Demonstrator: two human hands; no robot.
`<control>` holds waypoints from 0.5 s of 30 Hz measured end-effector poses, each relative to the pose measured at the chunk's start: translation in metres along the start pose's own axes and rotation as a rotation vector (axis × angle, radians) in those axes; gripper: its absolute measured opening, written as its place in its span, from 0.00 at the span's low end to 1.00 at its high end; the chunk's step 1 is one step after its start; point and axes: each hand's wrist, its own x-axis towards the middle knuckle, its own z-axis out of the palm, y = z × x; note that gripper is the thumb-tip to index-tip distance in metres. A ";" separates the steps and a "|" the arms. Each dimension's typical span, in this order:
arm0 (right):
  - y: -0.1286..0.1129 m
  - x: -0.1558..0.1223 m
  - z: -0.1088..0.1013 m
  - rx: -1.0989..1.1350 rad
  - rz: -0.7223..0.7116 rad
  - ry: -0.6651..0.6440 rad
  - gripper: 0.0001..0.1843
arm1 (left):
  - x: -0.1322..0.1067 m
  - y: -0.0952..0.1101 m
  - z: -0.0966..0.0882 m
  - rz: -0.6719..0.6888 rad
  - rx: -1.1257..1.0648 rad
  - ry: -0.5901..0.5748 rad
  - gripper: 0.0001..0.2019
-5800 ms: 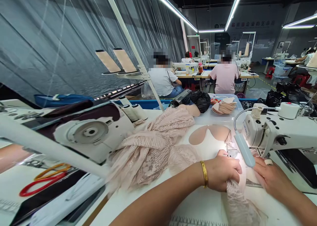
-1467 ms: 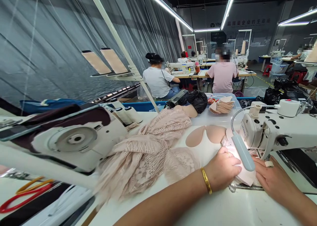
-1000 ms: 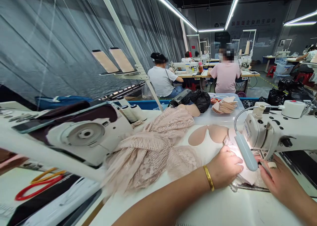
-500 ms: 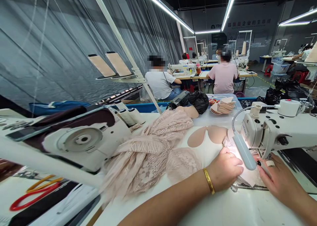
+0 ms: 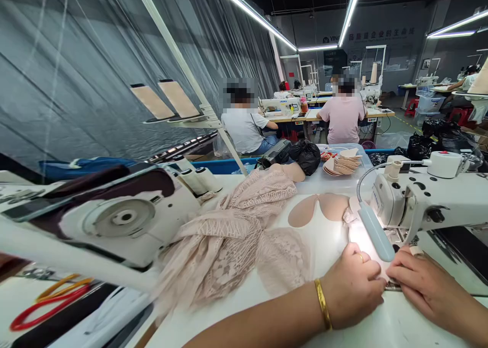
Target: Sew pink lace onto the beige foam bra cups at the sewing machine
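A white surface [image 5: 328,251] carries the arrangement. At its right stands a white sewing machine [image 5: 457,190]; a second sewing machine [image 5: 125,205] stands farther left. Between them lies a crumpled heap of beige lace fabric [image 5: 236,226], with a translucent bin [image 5: 368,160] of stacked cup pieces [image 5: 342,162] beyond it. Both hands meet just before the right-hand machine. The left hand [image 5: 360,287] is curled closed, apparently pinching the near end of a pale fabric piece [image 5: 358,236]; the right hand [image 5: 419,279] has its fingers bunched beside that end, and whether it grips or merely presses cannot be told. The piece lies directly ahead of the hands, its long axis slanting from near right to far left. The left hand is nearer its exposed part, the right hand nearer the needle area [image 5: 398,234]. Overhanging both, a grey lamp [image 5: 376,233] partly masks the piece and obstructs the view. Two beige cups [image 5: 303,211] lie beyond the left hand, which wears a gold ring [image 5: 360,257].
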 end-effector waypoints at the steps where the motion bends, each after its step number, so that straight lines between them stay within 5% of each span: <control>1: 0.000 0.000 0.001 0.003 0.000 0.004 0.14 | 0.000 0.000 0.000 -0.002 -0.005 -0.002 0.08; 15: 0.007 0.012 0.015 -0.110 0.098 0.114 0.14 | 0.009 -0.041 0.004 0.009 -0.054 -0.009 0.10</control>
